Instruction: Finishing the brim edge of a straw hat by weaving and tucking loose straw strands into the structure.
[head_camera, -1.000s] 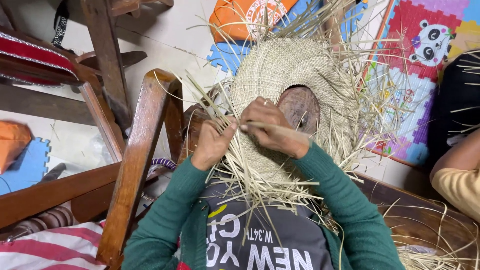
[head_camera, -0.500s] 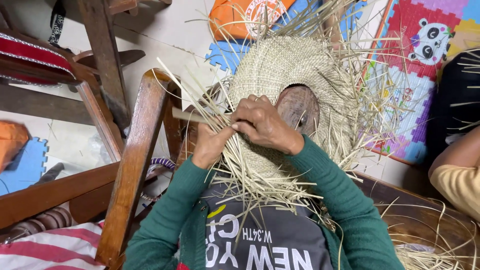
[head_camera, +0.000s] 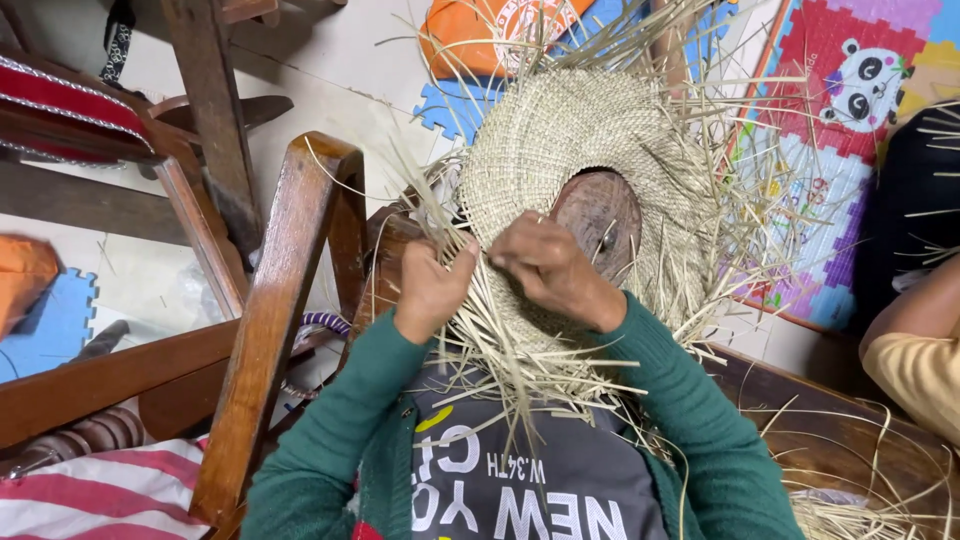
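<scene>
Both hands, left hand (head_camera: 432, 287) and right hand (head_camera: 548, 268), pinching straw weave (head_camera: 560, 140) near edge

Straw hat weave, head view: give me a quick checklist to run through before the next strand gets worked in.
1. Both hands on the work: left hand and right hand meet at the near edge of the woven straw hat. Ok.
2. Strand pinched between the fingers: the hands close together over the loose straws, but which strand is held is hidden. Cannot tell.
3. Hat seated on the wooden form: the form shows through the opening, weave around it. Ok.
4. Loose ends sorted: they splay in all directions. Not ok.
5. Room at the left: the wooden chair arm stands close beside the left hand. Cannot tell.
</scene>
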